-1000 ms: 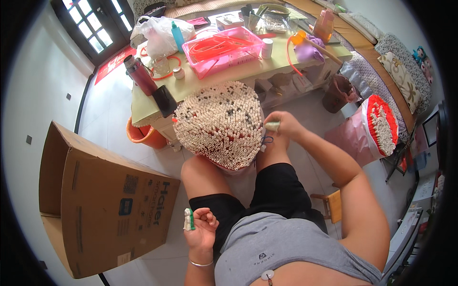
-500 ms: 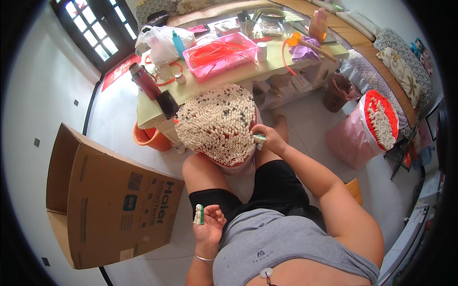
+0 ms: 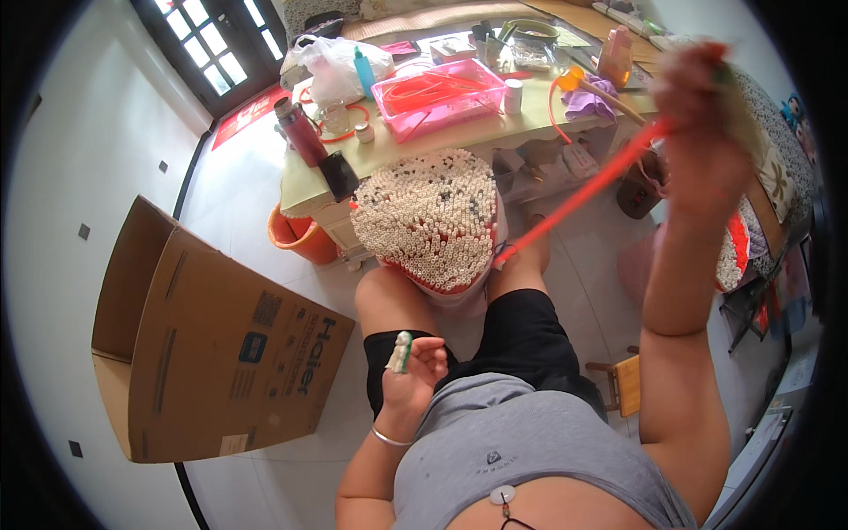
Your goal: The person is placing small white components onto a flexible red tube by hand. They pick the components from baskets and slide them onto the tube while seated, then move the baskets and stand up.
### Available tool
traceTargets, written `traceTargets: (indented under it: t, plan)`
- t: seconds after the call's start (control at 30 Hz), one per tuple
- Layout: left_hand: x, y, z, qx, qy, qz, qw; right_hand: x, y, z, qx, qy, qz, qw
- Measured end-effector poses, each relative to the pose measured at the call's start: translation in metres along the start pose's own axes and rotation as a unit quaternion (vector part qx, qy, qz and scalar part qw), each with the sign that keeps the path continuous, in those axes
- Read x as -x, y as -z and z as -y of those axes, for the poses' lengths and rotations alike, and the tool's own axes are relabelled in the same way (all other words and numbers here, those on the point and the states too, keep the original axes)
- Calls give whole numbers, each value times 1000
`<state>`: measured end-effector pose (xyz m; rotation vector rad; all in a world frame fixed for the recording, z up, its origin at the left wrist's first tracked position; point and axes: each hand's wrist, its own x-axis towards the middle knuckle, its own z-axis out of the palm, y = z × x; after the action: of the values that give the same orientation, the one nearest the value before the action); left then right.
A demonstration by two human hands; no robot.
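I sit with a big round bundle of white tubes [image 3: 435, 221] standing on end between my knees. My right hand [image 3: 700, 115] is raised high at the upper right, blurred, gripping the end of a long red tube [image 3: 583, 193] that slants down to the bundle's right edge. My left hand [image 3: 415, 364] rests on my left thigh and holds a small white and green piece [image 3: 402, 351] upright between thumb and fingers.
A cluttered table [image 3: 397, 155] stands beyond the bundle, with a pink tray [image 3: 433, 90], a dark bottle [image 3: 300, 132], a plastic bag [image 3: 340, 66]. An open cardboard box [image 3: 203, 344] lies at left, an orange bucket [image 3: 300, 238] under the table, a red-rimmed bag of tubes [image 3: 733, 256] at right.
My right hand has left the bundle's right edge and swung up and to the right, drawing a long red tube out with it. The left hand stays on the thigh.
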<state>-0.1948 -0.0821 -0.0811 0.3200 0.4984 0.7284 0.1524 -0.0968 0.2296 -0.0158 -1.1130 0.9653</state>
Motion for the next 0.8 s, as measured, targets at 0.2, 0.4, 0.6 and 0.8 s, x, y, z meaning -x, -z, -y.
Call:
traceTargets:
  t: [0.2,0.4,0.6,0.8]
  plan:
    - [-14,-59,2,-72,32,102,992,47,-11,91,128,262,-78,953]
    - [-36,-78,-25,141,-147,97,974,118,76,66,-17,225,-189,956]
    - [-74,-21,-56,219,-207,14,953,155,141,-18,-190,135,-319,919]
    - [-55,61,-97,241,-258,97,930,141,125,-97,-158,84,-297,938]
